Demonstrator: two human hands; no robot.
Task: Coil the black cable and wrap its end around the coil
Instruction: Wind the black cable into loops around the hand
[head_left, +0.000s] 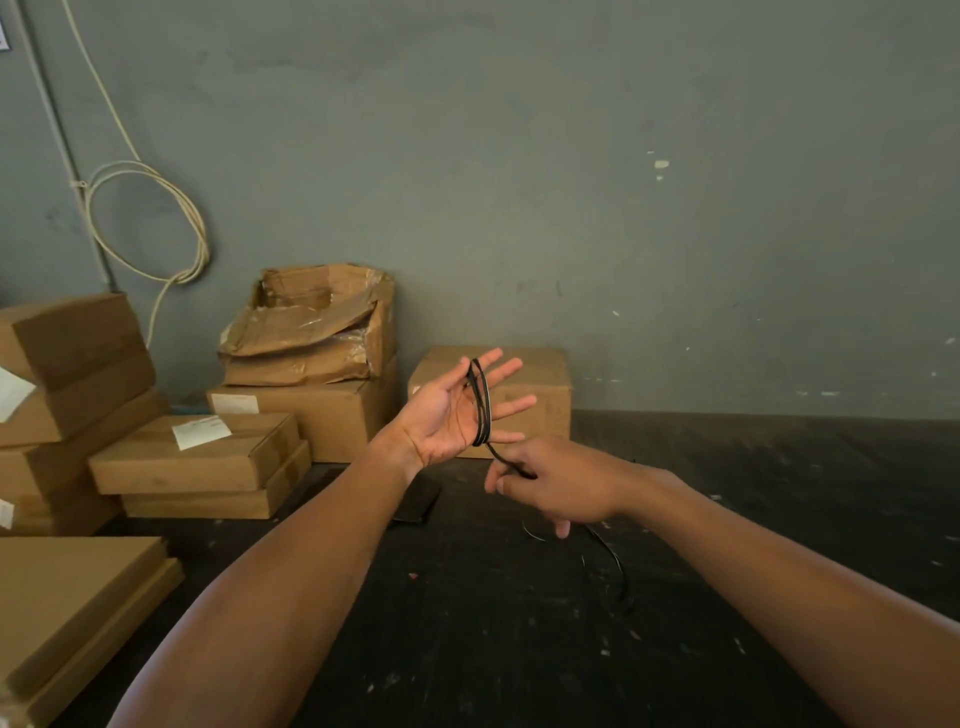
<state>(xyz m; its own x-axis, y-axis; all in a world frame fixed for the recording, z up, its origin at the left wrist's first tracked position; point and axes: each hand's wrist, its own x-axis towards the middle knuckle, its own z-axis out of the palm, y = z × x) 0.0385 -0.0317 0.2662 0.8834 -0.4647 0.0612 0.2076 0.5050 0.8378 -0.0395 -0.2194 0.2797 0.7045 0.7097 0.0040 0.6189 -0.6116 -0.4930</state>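
My left hand (452, 413) is held up, palm towards me, fingers straight and spread. Several turns of the thin black cable (480, 402) loop around those fingers. From the bottom of the loops the cable runs down into my right hand (558, 486), which pinches it just below and right of the left hand. The rest of the cable trails under my right hand and lies slack on the dark surface (519, 649), hard to make out against it.
Cardboard boxes (192, 452) are stacked at the left and against the grey wall, one (524, 374) right behind my left hand. A flat dark object (415, 501) lies on the surface under my left forearm. A cream cable coil (150, 223) hangs on the wall.
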